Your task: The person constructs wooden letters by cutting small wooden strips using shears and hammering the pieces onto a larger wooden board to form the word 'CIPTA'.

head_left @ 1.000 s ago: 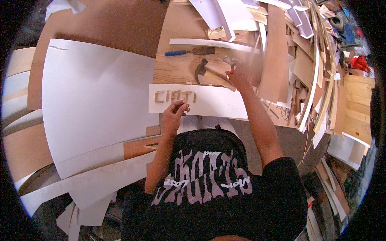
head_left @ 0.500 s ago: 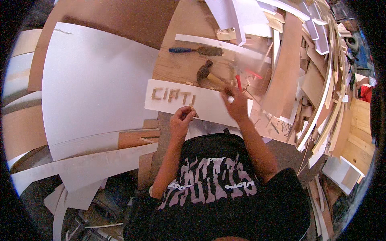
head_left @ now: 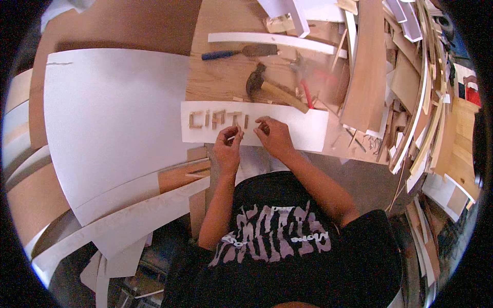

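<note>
My left hand (head_left: 226, 146) is closed in a pinch on a small wooden strip (head_left: 238, 127), held over the near edge of a white board (head_left: 303, 128). On that board, small wooden pieces (head_left: 219, 118) form a row of letter-like shapes. My right hand (head_left: 275, 137) is above the board, just right of the last upright piece (head_left: 246, 121). Its thumb and fingertips are drawn together; whatever they may hold is too small to make out. Beyond the board lies a claw hammer (head_left: 282, 96), its wooden handle pointing toward my right hand.
A blue-handled tool with a flat dark blade (head_left: 259, 50) lies farther back, near a white strip (head_left: 287, 42). A red-handled tool (head_left: 306, 93) is beside the hammer. Offcuts (head_left: 365, 77) crowd the right side. A large white panel (head_left: 118, 123) spreads at left.
My right hand has come left and nearer, from beside the hammer handle to the lettered row. My left hand has lifted the strip farther over the board. The whole view has shifted slightly.
</note>
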`<control>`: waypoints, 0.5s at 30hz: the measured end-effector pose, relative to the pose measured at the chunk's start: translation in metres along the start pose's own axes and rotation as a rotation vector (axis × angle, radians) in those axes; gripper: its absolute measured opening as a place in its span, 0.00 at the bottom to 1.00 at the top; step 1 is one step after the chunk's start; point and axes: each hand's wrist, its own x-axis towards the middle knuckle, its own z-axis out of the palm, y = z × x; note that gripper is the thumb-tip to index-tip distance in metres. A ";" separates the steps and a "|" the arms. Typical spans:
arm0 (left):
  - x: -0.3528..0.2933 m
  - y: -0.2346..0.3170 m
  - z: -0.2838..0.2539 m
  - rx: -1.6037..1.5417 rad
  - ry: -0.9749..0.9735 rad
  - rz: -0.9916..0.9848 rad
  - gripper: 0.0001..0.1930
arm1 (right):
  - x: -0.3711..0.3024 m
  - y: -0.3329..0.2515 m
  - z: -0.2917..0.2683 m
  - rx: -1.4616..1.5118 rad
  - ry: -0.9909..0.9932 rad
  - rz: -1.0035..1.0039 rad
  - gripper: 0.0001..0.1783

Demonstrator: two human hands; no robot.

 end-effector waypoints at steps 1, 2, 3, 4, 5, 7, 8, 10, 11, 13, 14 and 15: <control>0.004 -0.005 0.001 0.045 0.065 0.041 0.12 | 0.007 0.002 0.008 -0.031 0.058 -0.008 0.17; 0.007 -0.010 0.000 0.039 0.058 0.026 0.12 | 0.013 0.004 0.015 -0.065 0.114 -0.017 0.17; 0.009 -0.014 -0.001 0.025 0.076 0.075 0.11 | 0.019 0.006 0.024 -0.076 0.109 -0.005 0.17; 0.009 -0.017 0.000 0.009 0.099 0.120 0.11 | 0.024 0.004 0.032 -0.148 0.164 -0.015 0.17; 0.009 -0.018 0.000 -0.002 0.099 0.102 0.11 | 0.029 0.004 0.036 -0.221 0.217 -0.029 0.18; 0.007 -0.019 -0.003 0.136 0.104 0.120 0.10 | 0.035 0.004 0.039 -0.252 0.214 -0.028 0.17; 0.007 -0.018 -0.003 0.127 0.106 0.102 0.10 | 0.037 0.003 0.041 -0.269 0.223 -0.035 0.17; 0.009 -0.021 -0.001 0.249 0.168 0.270 0.11 | 0.037 0.002 0.041 -0.274 0.219 -0.010 0.16; 0.010 -0.027 0.001 0.240 0.177 0.252 0.11 | 0.037 0.001 0.040 -0.266 0.231 0.010 0.16; 0.014 -0.035 0.006 0.249 0.198 0.436 0.13 | 0.038 0.004 0.032 -0.334 0.225 0.004 0.15; 0.015 -0.037 0.009 0.241 0.205 0.423 0.13 | 0.039 0.008 0.026 -0.389 0.238 -0.003 0.14; 0.015 -0.039 0.012 0.268 0.200 0.472 0.14 | 0.040 0.013 0.018 -0.401 0.197 -0.097 0.11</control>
